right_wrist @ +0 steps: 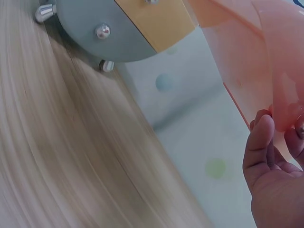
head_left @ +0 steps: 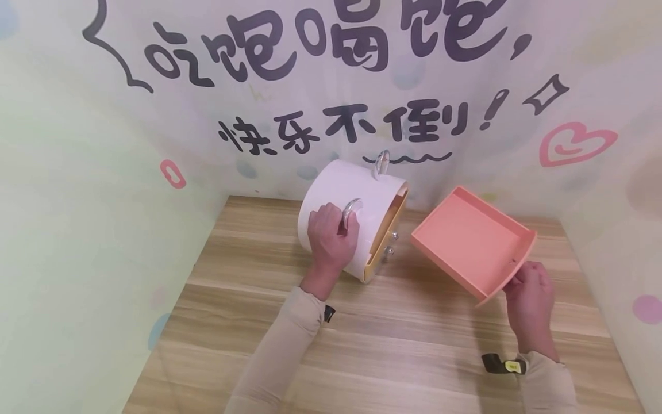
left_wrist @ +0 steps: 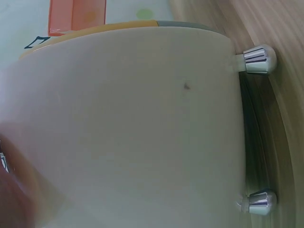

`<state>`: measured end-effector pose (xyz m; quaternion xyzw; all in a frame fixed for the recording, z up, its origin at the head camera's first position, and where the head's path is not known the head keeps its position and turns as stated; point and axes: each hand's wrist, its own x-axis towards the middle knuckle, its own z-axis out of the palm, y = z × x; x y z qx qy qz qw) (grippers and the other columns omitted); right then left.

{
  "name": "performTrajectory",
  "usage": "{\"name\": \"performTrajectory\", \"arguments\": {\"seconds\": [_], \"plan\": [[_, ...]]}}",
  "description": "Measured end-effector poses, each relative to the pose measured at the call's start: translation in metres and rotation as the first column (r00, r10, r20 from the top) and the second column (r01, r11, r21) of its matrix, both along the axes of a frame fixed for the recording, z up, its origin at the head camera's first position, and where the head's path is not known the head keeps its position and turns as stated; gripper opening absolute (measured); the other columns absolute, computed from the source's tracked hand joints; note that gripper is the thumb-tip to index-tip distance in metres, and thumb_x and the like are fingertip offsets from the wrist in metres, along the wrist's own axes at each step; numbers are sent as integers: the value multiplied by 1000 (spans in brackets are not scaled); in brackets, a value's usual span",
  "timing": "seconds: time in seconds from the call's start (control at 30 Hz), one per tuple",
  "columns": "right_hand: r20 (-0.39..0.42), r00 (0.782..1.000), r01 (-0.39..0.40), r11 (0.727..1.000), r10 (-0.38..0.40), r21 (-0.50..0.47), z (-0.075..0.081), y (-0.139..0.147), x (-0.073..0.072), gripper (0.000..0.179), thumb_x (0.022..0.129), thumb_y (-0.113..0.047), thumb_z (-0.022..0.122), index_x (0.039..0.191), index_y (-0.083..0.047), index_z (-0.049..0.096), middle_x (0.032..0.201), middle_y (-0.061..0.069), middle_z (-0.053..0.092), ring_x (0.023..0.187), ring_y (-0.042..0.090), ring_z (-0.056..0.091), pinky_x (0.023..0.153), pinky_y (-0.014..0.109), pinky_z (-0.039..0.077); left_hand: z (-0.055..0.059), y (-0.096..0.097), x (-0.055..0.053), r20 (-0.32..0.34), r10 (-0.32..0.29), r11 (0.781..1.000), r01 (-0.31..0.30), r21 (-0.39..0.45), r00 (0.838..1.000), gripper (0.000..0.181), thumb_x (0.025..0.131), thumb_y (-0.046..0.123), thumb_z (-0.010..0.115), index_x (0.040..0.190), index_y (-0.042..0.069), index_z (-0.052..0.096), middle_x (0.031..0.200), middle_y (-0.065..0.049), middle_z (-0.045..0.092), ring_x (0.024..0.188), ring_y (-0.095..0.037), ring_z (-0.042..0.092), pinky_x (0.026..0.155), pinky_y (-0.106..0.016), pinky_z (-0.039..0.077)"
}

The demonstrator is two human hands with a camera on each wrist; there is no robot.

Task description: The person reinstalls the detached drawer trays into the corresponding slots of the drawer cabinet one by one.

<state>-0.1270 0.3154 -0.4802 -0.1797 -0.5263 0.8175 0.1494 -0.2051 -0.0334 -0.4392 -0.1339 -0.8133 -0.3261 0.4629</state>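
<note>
A white round-sided drawer box (head_left: 341, 184) stands on the wooden table, with silver loops on top and short silver feet (left_wrist: 260, 59) below. My left hand (head_left: 331, 236) grips the nearer silver loop (head_left: 353, 210). On the box's front are a yellow drawer (right_wrist: 152, 21) and a grey-blue drawer (right_wrist: 95, 33), both with silver knobs; above the yellow one a gap shows. To the right, my right hand (head_left: 530, 299) holds a pink drawer (head_left: 468, 241) by its curved front, apart from the box and tilted. Nothing lies inside the pink drawer.
Wood-grain table (head_left: 372, 356) spreads under both arms. A printed cloth wall (head_left: 320, 92) rises close behind the box, with side walls at left and right. Dark bands sit at both wrists.
</note>
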Motion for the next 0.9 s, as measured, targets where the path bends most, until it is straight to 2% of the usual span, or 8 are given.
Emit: {"name": "performTrajectory", "arguments": {"seconds": [0.3,0.53,0.7,0.9], "plan": [[-80,996,-43,999,41,-18,6,-15,-2,22,104,-14,54,86,-3,59,84,6,73,67,15,71,62,26,59,-1,-1,1,-2,9,1000,-9,-7,1000,29,90,14,60,70,7,40,62,-6,43,59,-24,45,58,-38,34],[-64,994,-81,996,83,31,14,-22,-1,20,105,-18,55,89,-5,57,84,4,74,71,12,71,65,24,59,-1,-1,1,-3,1,1000,-1,7,1000,29,89,14,60,69,7,40,62,-7,43,59,-25,45,59,-39,34],[-102,989,-112,994,111,-2,18,-28,0,19,104,-15,57,89,-4,57,85,5,75,76,12,75,67,25,61,-2,-1,1,-2,0,1000,1,12,1000,30,90,14,60,69,7,40,62,-7,43,59,-25,45,59,-39,34],[-108,986,-125,992,125,7,20,-35,1,19,105,-14,55,89,-5,57,85,4,75,78,11,75,67,23,60,-3,-1,1,12,1,1000,-1,-2,1000,28,90,15,61,71,7,42,63,-7,45,61,-24,48,61,-37,35]]}}
